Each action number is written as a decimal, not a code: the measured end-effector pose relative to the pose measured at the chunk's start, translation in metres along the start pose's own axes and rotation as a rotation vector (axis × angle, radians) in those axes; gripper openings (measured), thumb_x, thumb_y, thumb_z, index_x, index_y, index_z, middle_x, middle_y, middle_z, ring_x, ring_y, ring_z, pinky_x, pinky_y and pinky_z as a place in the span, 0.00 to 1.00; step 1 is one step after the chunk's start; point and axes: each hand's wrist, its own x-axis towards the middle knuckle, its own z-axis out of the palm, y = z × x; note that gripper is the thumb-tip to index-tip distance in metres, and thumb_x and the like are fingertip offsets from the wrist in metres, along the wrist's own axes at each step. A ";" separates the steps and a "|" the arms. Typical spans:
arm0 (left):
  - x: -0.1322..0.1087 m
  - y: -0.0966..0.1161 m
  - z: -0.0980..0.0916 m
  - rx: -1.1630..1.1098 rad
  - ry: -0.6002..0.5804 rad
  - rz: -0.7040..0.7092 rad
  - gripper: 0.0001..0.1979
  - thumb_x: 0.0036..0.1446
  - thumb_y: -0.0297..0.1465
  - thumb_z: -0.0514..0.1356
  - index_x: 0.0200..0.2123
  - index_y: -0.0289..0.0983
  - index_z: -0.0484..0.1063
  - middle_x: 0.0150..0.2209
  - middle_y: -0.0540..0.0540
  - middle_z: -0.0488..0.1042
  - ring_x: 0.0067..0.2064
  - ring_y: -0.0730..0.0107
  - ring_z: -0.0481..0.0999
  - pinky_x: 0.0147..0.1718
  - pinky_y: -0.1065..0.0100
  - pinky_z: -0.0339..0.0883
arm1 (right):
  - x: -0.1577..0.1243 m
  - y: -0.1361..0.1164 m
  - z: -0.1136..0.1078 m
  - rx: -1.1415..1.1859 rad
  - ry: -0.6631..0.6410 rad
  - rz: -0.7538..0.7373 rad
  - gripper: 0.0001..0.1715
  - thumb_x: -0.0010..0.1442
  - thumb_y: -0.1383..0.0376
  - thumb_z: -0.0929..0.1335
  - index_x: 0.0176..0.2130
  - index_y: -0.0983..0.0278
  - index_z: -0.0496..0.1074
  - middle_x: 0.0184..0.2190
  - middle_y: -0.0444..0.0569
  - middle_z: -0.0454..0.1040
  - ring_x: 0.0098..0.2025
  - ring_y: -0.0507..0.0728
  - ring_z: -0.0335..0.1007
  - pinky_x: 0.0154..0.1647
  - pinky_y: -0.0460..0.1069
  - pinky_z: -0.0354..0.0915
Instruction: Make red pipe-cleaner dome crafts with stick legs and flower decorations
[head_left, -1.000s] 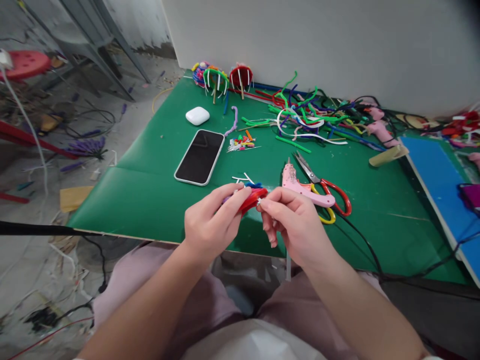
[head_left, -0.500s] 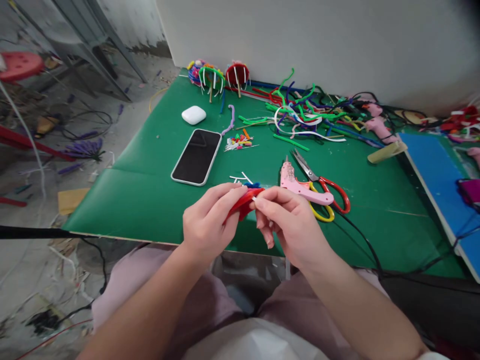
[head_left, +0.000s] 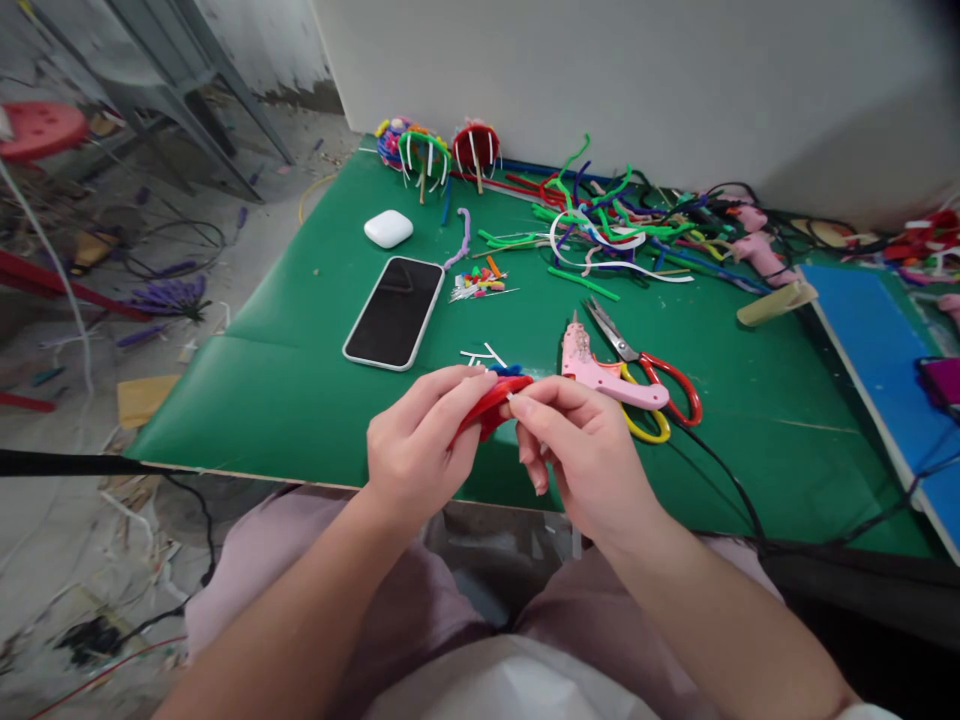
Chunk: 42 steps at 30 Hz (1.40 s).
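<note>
My left hand (head_left: 427, 430) is closed around a red piece (head_left: 491, 405) that looks like a pipe-cleaner craft; much of it is hidden by the fingers. A small white strip (head_left: 510, 398) is pinched between the thumb and finger of my right hand (head_left: 574, 435), against the red piece's right edge. Just beyond the fingers lie a bit of blue pipe cleaner (head_left: 507, 370) and several white strips (head_left: 491, 352). Right of the hands rests a pink hot glue gun (head_left: 600, 375), on top of scissors (head_left: 664, 380) with red and yellow handles.
On the green table (head_left: 285, 400) are a phone (head_left: 395, 312), a white case (head_left: 388, 229) and a pile of small coloured sticks (head_left: 480, 283). Pipe cleaners (head_left: 600, 225) lie tangled at the back. Finished-looking dome crafts (head_left: 476, 150) stand far left. A blue board (head_left: 877, 370) is at right.
Hardly anything differs. Both hands keep their grip, and the red piece has shifted very slightly to the right.
</note>
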 end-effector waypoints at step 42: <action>0.000 0.003 0.003 0.081 0.033 0.062 0.16 0.52 0.20 0.58 0.44 0.39 0.70 0.41 0.47 0.75 0.40 0.74 0.76 0.40 0.74 0.71 | -0.002 0.005 0.003 -0.101 0.094 -0.109 0.11 0.54 0.61 0.69 0.24 0.63 0.69 0.15 0.38 0.67 0.14 0.46 0.60 0.13 0.41 0.59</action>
